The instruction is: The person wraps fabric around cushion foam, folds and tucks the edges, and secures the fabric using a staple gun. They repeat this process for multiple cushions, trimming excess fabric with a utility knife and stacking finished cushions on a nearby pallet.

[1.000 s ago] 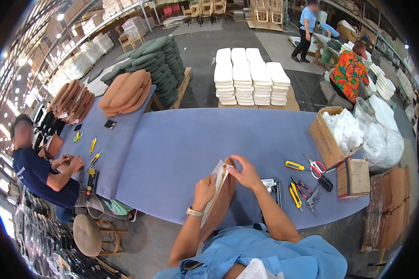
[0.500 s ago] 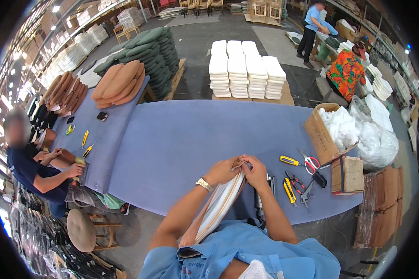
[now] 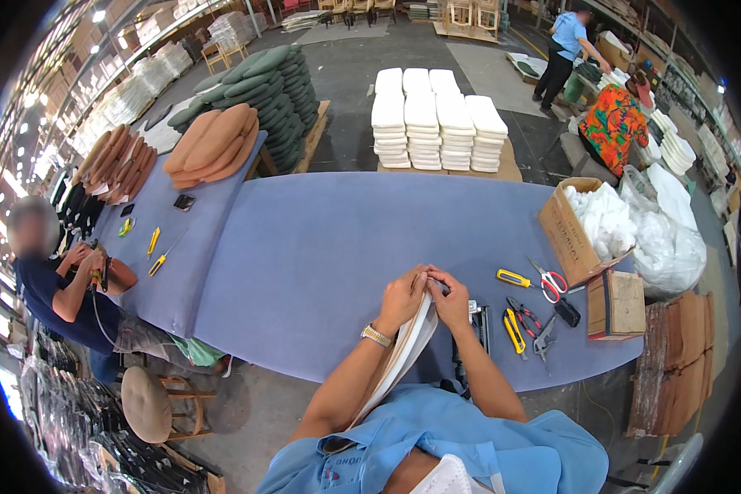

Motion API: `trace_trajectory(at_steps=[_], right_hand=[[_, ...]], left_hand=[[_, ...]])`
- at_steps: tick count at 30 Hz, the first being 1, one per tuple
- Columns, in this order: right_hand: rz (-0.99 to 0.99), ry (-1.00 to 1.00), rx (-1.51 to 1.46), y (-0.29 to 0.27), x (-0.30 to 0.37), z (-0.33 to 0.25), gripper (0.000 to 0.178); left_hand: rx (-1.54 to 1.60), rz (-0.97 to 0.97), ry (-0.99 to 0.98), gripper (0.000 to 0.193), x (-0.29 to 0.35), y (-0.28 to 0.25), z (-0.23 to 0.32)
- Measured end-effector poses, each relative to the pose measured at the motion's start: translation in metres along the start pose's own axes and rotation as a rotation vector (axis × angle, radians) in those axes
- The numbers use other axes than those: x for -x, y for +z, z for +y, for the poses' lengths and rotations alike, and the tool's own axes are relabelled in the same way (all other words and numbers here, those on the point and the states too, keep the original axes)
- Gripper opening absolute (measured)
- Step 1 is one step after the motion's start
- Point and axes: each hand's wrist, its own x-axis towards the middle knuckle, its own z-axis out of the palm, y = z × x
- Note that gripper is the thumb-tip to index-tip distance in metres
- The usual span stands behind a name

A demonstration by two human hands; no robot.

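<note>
A long padded cushion piece [image 3: 421, 329], white with a brown edge, stretches from my chest up to my fingertips. My left hand [image 3: 402, 298], with a watch on its wrist, pinches the brown fabric at the far tip. Right beside it, my right hand [image 3: 449, 298] is closed on the same tip, the fingers of both hands almost touching. What lies between the fingertips is too small to make out. A metal tool [image 3: 482, 326] lies by my right forearm, which partly hides it.
On the blue table [image 3: 321, 247], to my right, lie a yellow screwdriver [image 3: 514, 278], scissors [image 3: 552, 284], pliers [image 3: 523, 313] and a yellow cutter [image 3: 514, 331]. Beyond them stands a carton of white stuffing [image 3: 572, 239]. A co-worker [image 3: 66, 280] works at the left; white cushions [image 3: 436, 123] are stacked ahead.
Both my hands have moved slightly away from me with the tip of the cushion piece, which has turned more edge-on. At the left, the co-worker now holds a hose-fed tool.
</note>
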Motion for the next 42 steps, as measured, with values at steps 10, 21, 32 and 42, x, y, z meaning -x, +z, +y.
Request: trace_trajectory(at_steps=[10, 21, 32, 42], right_hand=[[0.096, 0.024, -0.178, 0.017, -0.005, -0.026, 0.014], [-0.144, -0.75, -0.031, 0.042, -0.063, -0.215, 0.006], [-0.189, -0.474, -0.394, 0.064, -0.055, -0.171, 0.017], [-0.166, -0.42, -0.546, 0.08, -0.052, -0.168, 0.02]], left_hand=[[0.213, 0.161, -0.064, 0.034, 0.03, -0.021, 0.027], [0.552, 0.531, 0.13, 0.041, 0.041, -0.11, 0.114], [0.584, 0.552, 0.125, 0.048, 0.051, -0.093, 0.113], [0.606, 0.667, 0.183, 0.045, 0.046, -0.074, 0.107]])
